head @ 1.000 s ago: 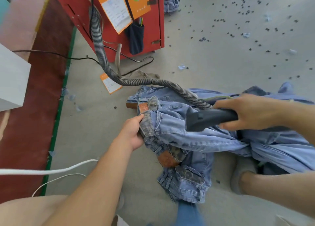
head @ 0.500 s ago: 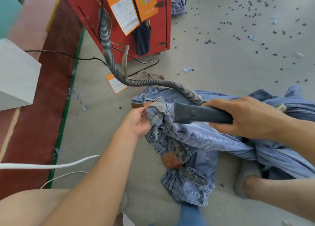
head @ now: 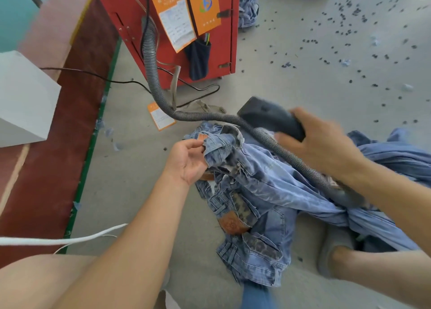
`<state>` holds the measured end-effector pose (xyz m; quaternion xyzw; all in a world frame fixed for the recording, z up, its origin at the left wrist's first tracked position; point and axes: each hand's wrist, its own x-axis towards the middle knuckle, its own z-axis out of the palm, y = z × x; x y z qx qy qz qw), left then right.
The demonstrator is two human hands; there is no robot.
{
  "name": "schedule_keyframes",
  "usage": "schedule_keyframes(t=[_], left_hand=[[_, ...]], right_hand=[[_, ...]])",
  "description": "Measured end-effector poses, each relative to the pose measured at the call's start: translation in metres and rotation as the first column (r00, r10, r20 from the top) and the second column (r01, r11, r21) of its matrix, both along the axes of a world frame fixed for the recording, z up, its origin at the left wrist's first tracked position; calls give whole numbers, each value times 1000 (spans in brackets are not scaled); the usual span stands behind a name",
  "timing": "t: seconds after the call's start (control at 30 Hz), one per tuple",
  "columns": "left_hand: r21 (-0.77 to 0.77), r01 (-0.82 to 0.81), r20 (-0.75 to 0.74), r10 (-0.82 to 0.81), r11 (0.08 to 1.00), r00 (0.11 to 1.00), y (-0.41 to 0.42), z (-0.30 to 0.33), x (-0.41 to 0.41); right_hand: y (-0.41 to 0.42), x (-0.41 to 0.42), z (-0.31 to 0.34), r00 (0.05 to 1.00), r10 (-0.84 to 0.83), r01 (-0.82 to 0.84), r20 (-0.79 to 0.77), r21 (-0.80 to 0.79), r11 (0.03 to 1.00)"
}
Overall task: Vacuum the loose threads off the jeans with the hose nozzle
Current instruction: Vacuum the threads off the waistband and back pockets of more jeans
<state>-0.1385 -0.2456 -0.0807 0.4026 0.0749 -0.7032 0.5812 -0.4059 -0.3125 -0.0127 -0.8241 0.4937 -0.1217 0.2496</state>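
Observation:
A heap of light blue jeans (head: 268, 187) lies on the grey floor in front of me. My left hand (head: 189, 159) pinches the bunched waistband of the top pair at its left end. My right hand (head: 319, 143) grips the dark grey hose nozzle (head: 268, 115), which is lifted off the denim and points up and to the left, blurred by motion. The ribbed grey hose (head: 151, 75) runs from the red machine down over the floor and across the jeans under my right forearm.
A red machine cabinet (head: 163, 28) with orange papers stands at the back. A white box (head: 23, 101) sits at left on the red strip. Black cables and a white cord (head: 58, 240) cross the floor. Dark bits of debris (head: 349, 40) dot the floor at right. A sandalled foot (head: 335, 255) rests beside the jeans.
My right hand has lifted the nozzle off the jeans and swung its tip up and away to the left. My left hand has gathered the waistband higher.

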Motion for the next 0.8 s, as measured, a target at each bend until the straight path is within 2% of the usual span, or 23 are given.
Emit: schedule_keyframes(t=[0.07, 0.2, 0.27, 0.33, 0.43, 0.53, 0.63, 0.67, 0.7, 0.73, 0.77, 0.8], left_hand=[[-20, 12, -12, -12, 1000, 1000, 2, -1, 3], [-60, 26, -15, -27, 998, 1000, 0, 0, 2], [-71, 19, -29, -21, 997, 999, -1, 0, 0], [-48, -24, -62, 21, 999, 998, -2, -2, 0], [28, -67, -72, 69, 997, 995, -4, -7, 5], [44, -25, 8, 24, 999, 1000, -8, -9, 11], [-36, -20, 119, 24, 999, 993, -21, -11, 20], [-88, 6, 217, 14, 996, 976, -26, -16, 24], [-119, 87, 373, -37, 989, 927, -29, -23, 26], [-102, 236, 566, -139, 966, 813, -29, -30, 24], [-14, 401, 731, -264, 916, 630, -28, -37, 18], [123, 523, 830, -377, 843, 412, -25, -47, 11]], right_hand=[[-12, -16, 6, 997, -74, 75, 36, -24, 997], [0, -31, 17, 982, 179, -171, -59, 120, 978], [7, -19, 7, 962, 251, -236, -106, 140, 962], [4, -5, -3, 974, 202, -193, -102, 98, 976], [-8, -6, -6, 999, 19, -19, -50, 6, 1000], [-19, -35, 3, 999, -44, 44, -1, -35, 998], [-19, -63, 15, 976, 134, -135, -172, 7, 991], [-16, -68, 14, 946, 189, -194, -263, 8, 981], [-12, -71, 9, 906, 227, -246, -356, -8, 969], [-8, -73, 1, 868, 243, -282, -433, -28, 959], [-5, -75, -7, 841, 241, -301, -484, -49, 952], [-3, -75, -13, 829, 233, -304, -508, -60, 951]])
